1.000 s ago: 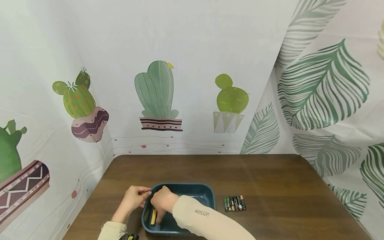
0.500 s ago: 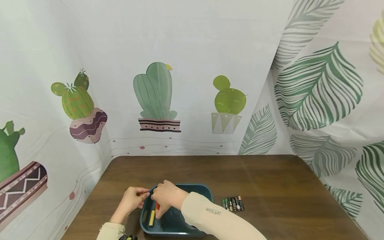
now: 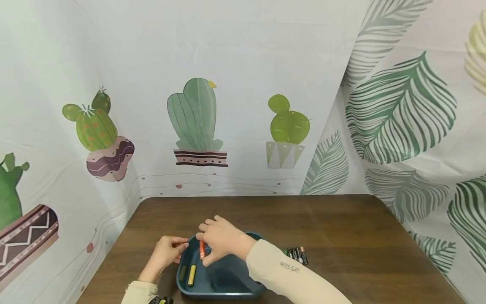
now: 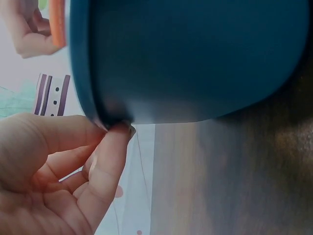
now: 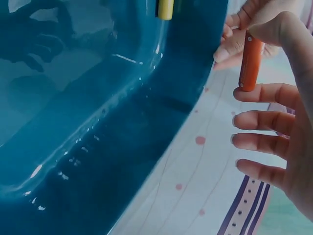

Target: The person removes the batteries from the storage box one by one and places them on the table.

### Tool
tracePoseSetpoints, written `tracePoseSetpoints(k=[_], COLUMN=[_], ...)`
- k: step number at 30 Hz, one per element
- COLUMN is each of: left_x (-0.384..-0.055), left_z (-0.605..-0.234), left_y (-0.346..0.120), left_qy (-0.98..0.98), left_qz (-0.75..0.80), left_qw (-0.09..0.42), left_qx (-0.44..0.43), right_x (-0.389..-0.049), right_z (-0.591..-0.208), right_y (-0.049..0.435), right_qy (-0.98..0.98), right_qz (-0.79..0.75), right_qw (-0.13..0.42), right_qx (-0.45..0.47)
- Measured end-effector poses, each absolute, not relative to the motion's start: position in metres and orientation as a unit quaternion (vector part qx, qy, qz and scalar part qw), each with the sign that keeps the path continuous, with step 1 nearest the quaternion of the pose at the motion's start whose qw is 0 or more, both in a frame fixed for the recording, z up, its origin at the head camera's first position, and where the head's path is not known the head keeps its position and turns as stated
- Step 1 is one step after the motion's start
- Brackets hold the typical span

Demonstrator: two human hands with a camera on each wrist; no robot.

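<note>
My right hand (image 3: 224,238) pinches an orange battery (image 5: 250,63) end to end between thumb and index finger, the other fingers spread. It is over the left part of a dark blue plastic tray (image 3: 228,294), above the rim in the left wrist view. My left hand (image 3: 165,254) pinches the tray's rim at the left side, thumb and index finger meeting at the edge in the left wrist view. Inside the tray, near its left wall, lies a yellow battery (image 3: 192,275) with a dark end.
Several batteries (image 3: 298,254) lie in a row on the brown wooden table (image 3: 349,245), right of the tray and partly behind the right sleeve (image 3: 292,270). A white cloth (image 3: 243,105) printed with cacti and leaves hangs behind the table.
My right hand has come up out of the tray and moved a little right and away from me, bringing the orange battery with it. The left hand stays at the rim.
</note>
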State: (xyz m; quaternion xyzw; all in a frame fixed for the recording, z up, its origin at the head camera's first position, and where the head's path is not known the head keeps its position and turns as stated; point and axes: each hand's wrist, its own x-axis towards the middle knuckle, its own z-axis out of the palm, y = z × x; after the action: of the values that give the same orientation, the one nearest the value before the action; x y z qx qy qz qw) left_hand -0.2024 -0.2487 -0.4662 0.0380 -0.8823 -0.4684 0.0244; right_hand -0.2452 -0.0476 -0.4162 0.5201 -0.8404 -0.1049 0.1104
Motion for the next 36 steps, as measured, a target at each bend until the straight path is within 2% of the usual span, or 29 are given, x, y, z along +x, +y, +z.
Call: tracePoseSetpoints(k=[19, 36], left_x=[-0.206, -0.204], left_z=[-0.464, -0.468], left_y=[-0.248, -0.249], left_qy=[-0.889, -0.89], left_qz=[-0.454, -0.452], left_qw=[0.029, 0.027], left_qx=[0.049, 0.05], right_x=[-0.256, -0.261], right_z=[-0.417, -0.42], right_y=[0.016, 0.087], right_qy=[-0.852, -0.869], right_qz=[-0.036, -0.001], right_qw=[0.184, 0.206], right_qx=[0.488, 0.45])
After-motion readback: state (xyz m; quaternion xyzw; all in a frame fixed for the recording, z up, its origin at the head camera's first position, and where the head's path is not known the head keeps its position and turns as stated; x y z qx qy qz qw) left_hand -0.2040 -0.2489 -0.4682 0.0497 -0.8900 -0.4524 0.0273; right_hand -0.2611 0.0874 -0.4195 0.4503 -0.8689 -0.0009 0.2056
